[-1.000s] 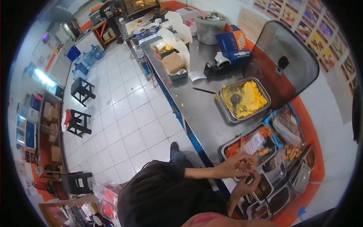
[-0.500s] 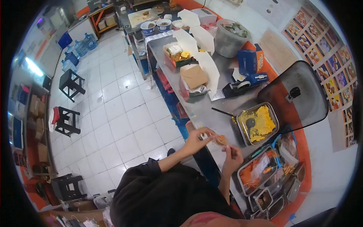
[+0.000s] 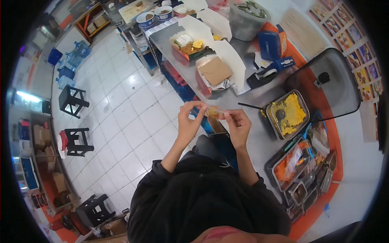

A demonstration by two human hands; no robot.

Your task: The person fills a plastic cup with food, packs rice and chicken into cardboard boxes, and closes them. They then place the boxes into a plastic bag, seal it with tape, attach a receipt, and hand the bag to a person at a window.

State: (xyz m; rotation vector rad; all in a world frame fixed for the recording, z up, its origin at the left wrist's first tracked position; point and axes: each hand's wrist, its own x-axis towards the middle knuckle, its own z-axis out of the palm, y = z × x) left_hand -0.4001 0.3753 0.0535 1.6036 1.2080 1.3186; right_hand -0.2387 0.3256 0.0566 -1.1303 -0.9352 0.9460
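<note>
A small clear plastic packet point(image 3: 214, 113) with something orange-yellow in it is stretched between my hands, above the front edge of the steel counter. My left hand point(image 3: 192, 118) pinches its left end between thumb and fingers. At the other end, my right hand point(image 3: 238, 124) grips it with thumb and fingertips. What exactly fills the packet is too small to tell. Just beyond lies an open box with a brown paper piece point(image 3: 215, 71) on top. To the right of my right hand stands a steel tray of yellow food point(image 3: 294, 111), with a dark handle sticking out.
Another open box point(image 3: 188, 43) holds rice and food. A tape dispenser point(image 3: 262, 77) and a blue carton point(image 3: 272, 45) stand behind. Containers of orange packets point(image 3: 290, 164) crowd the right side. A smoky lid point(image 3: 326, 87) leans on the wall. Black stools point(image 3: 73, 100) stand on the tiled floor.
Both hands have lifted the packet up and to the left, away from the counter top toward its edge. The packet is now held flatter and stretched out. The view has shifted slightly.
</note>
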